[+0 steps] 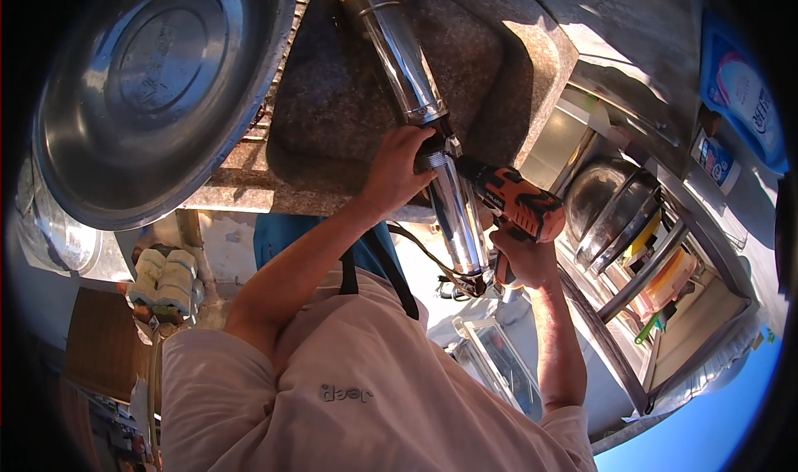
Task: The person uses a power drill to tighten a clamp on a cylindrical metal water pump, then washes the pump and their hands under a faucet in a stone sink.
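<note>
A long shiny steel cylinder, shaped like a submersible pump (397, 52), slants over a brown speckled stone sink (291, 123). My left hand (397, 169) is closed around its dark middle joint, fingertips on the ridged ring. Below that, the lower steel section (455, 214) runs toward my body and ends beside a dark cable (416, 241). In my right hand (529, 260) is an orange and black cordless drill (524, 202), gripped by its handle. The drill's nose points at the joint, close to my left fingers; whether the bit touches it I cannot tell.
A large round metal basin (91, 152) leans at the left of the sink. On the right, a rack (611, 306) holds metal bowls (603, 198) and colourful utensils. A blue detergent pack (736, 90) lies at the far right. Egg trays (165, 281) are stacked at the lower left.
</note>
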Demonstrator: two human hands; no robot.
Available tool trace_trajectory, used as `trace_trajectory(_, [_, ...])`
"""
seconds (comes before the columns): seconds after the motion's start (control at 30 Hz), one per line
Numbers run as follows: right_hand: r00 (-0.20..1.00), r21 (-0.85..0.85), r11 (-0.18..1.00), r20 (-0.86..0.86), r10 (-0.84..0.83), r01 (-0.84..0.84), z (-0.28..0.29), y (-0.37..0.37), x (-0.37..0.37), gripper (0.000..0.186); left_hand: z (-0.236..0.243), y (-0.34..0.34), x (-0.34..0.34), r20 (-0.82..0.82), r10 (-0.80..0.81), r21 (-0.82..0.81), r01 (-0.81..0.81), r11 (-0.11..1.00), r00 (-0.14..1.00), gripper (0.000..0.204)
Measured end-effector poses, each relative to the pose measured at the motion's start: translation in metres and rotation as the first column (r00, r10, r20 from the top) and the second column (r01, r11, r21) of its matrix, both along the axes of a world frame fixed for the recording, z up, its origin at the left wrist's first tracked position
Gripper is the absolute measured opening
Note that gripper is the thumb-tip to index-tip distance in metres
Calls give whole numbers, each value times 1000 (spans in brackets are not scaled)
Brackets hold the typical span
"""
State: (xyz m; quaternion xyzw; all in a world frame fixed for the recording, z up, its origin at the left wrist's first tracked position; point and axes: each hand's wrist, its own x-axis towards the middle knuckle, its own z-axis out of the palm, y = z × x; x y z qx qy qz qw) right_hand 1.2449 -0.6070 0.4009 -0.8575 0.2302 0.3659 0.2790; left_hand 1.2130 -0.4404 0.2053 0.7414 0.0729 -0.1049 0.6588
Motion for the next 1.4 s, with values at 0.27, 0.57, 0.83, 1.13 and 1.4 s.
trace_trajectory(0.27, [999,-18,999,-41,32,-33,0,-5,4,15,1,-1,2,12,-6,19,6,1000,1000,62])
trace_trajectory(0.57, [994,-26,996,-64,86,-88,6,8,14,17,-1,0,0,24,21,16,-21,1000,999,62])
trace_trajectory(0.83, [995,21,998,-83,54,-53,2,2,13,24,-2,4,-2,-38,-9,-19,8,1000,999,64])
trace_trajectory(1.13, [995,4,1000,-99,12,-12,1,-2,13,24,-2,0,-1,-19,-5,-30,5,1000,1000,65])
trace_trajectory(1.4, [966,-25,981,-178,187,-195,6,22,42,18,1,-14,-15,-166,180,-42,-190,981,970,59])
